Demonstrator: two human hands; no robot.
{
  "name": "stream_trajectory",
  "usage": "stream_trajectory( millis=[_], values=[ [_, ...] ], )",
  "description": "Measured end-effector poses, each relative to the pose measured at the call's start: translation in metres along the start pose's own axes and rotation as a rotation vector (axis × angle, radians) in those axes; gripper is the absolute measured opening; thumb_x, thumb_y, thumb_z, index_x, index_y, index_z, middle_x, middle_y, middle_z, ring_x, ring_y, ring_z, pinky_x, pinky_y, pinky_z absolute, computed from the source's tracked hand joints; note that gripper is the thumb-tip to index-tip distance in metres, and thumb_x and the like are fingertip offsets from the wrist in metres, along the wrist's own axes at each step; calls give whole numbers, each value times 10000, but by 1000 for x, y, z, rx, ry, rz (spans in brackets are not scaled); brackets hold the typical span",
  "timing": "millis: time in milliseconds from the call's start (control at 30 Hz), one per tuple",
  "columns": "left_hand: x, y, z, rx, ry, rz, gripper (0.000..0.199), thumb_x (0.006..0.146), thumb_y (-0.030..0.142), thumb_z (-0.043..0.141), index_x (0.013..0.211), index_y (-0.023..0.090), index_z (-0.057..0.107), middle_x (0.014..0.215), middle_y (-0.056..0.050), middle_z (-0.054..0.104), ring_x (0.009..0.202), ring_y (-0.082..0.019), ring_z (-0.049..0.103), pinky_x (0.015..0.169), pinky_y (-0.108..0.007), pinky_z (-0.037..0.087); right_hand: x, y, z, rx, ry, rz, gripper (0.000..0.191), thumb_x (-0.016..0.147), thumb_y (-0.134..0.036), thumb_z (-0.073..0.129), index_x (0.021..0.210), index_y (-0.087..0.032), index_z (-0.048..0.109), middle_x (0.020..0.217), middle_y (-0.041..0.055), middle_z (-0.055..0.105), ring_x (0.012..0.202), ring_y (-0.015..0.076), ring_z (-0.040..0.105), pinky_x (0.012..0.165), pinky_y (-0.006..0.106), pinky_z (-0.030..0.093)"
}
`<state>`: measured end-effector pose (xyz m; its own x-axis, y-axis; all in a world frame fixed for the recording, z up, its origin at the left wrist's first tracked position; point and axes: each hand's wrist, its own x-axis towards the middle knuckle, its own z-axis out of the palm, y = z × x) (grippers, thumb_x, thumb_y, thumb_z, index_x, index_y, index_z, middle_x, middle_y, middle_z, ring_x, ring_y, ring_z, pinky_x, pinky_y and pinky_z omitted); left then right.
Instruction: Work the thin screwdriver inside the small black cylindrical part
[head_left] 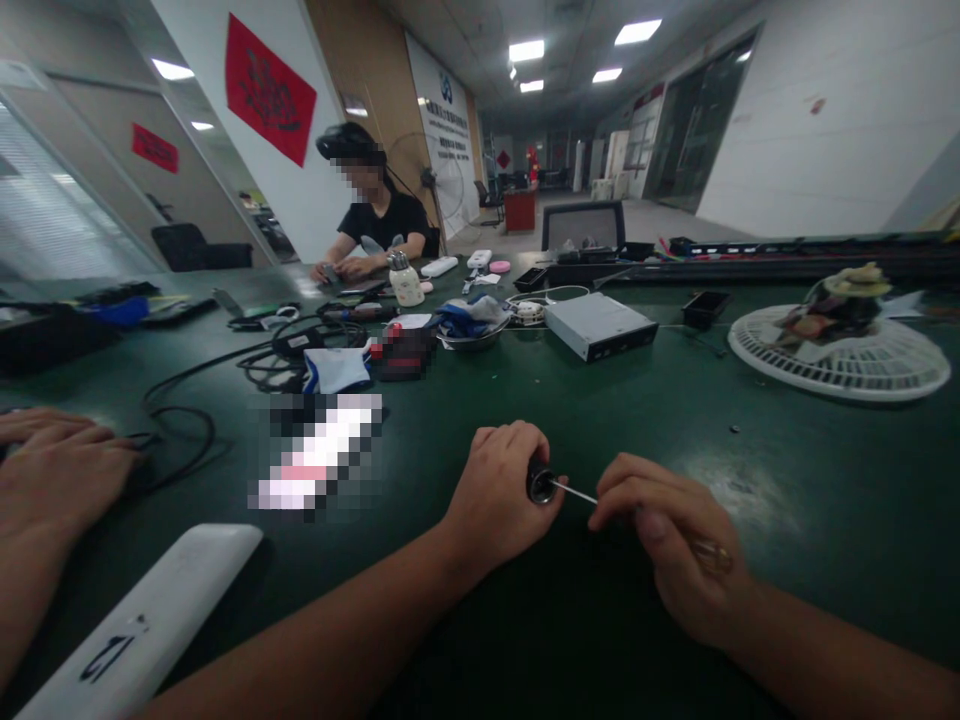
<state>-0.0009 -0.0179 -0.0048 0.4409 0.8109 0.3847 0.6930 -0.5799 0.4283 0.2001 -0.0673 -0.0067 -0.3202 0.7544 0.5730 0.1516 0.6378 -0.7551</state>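
Note:
My left hand is wrapped round a small dark cylindrical part with a shiny round rim, its end turned toward my right hand. Most of that part is hidden by my fingers. In my right hand is a screwdriver with a thin metal shaft and a yellowish clear handle. The shaft's tip reaches to the dark opening of the part; how deep it sits I cannot tell. Both hands are just above the dark green table.
A white plastic piece lies at lower left, beside another person's hands. Farther back are black cables, a grey disc drive and a white fan grille with motor. A person sits across the table.

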Motion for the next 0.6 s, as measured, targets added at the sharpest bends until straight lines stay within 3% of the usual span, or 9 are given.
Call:
stream_trajectory(
  millis=[200, 300, 500, 600],
  values=[
    [0, -1, 1, -1, 8, 18, 196, 795, 256, 659, 851, 221, 474, 863, -15, 604, 829, -220, 571, 825, -396, 398, 5, -4, 2, -14, -69, 7, 242, 1006, -228, 469, 897, -214, 686, 826, 46, 633, 765, 192, 592, 653, 327, 438],
    [0, -1, 0, 1, 11, 16, 199, 800, 270, 659, 858, 219, 475, 863, -17, 601, 828, -222, 567, 817, -395, 396, 5, -4, 3, -8, -93, -7, 277, 1011, -221, 445, 854, -205, 674, 774, 42, 621, 758, 193, 593, 666, 335, 443],
    [0, 1, 0, 3, 3, 3, 212, 783, 246, 666, 837, 220, 463, 848, -12, 592, 829, -221, 561, 825, -397, 387, 3, 0, 3, -64, 5, 30, 301, 1025, -240, 438, 831, -205, 665, 796, 46, 602, 722, 183, 575, 641, 329, 431],
    [-1, 0, 1, 5, -8, 6, 198, 791, 254, 658, 844, 220, 470, 850, -14, 597, 826, -222, 563, 825, -400, 389, 4, -2, 2, -41, -55, 5, 270, 1017, -244, 450, 872, -208, 674, 829, 50, 611, 760, 190, 586, 648, 325, 434]
  ],
)
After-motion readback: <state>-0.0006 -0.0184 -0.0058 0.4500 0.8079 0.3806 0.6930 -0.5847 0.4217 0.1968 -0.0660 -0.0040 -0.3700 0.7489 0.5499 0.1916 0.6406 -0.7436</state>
